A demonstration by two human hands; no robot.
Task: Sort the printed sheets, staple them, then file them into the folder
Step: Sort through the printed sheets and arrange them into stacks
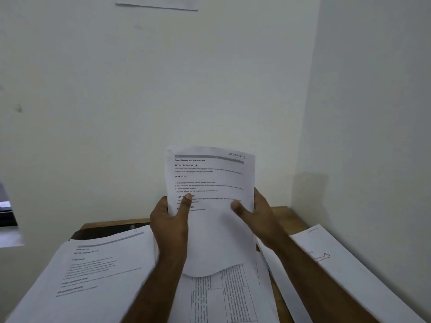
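Holding a thin white printed paper sheet (pixel 211 183) upright above a brown wooden table (pixel 285 214), the left hand (pixel 169 220) and right hand (pixel 258 213) pinch its side edges. It curves softly, headed in bold black type. More white printed sheets (pixel 93 271) lie flat below.

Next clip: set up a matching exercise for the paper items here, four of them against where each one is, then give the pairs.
Things:
1. "Section-1" sheet
2. table-printed sheet
3. sheet with a hand sketch
4. sheet with headings

Places:
A. flat on the desk, at the right edge
B. flat at the left
C. held upright by left hand and right hand
D. flat, beneath the held sheet

Pairs: 1-C, 2-D, 3-A, 4-B
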